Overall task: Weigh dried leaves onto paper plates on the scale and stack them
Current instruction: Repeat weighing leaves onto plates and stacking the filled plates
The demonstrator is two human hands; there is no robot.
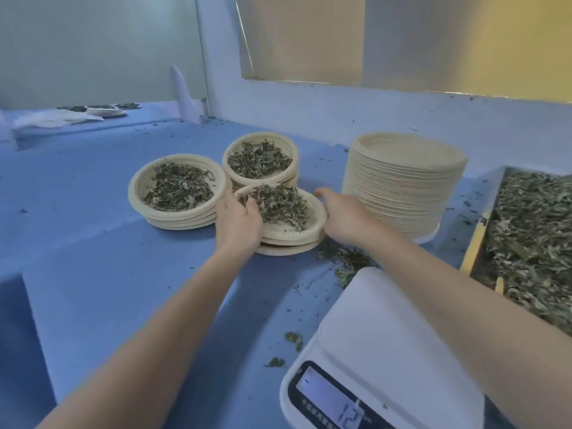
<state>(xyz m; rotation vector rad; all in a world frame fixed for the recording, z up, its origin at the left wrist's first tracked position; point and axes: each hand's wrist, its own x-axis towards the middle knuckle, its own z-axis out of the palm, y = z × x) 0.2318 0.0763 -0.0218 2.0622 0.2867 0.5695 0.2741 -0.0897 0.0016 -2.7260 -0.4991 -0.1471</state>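
A: State the work surface.
B: A blue table (93,274) covers the near and middle field, with a raised step along its left side.

A: State the rear boundary.
B: A pale blue wall (309,109) rises directly behind the table. A reflective metal panel (402,38), showing a warm yellow tint at its right side, is mounted on the upper part of that wall.

A: State the left boundary.
B: A grey-white partition (93,41) stands at the far left, meeting a vertical white frame post (201,57).

A: State the lighting.
B: Even and diffuse, with a cool blue cast; shadows are soft.
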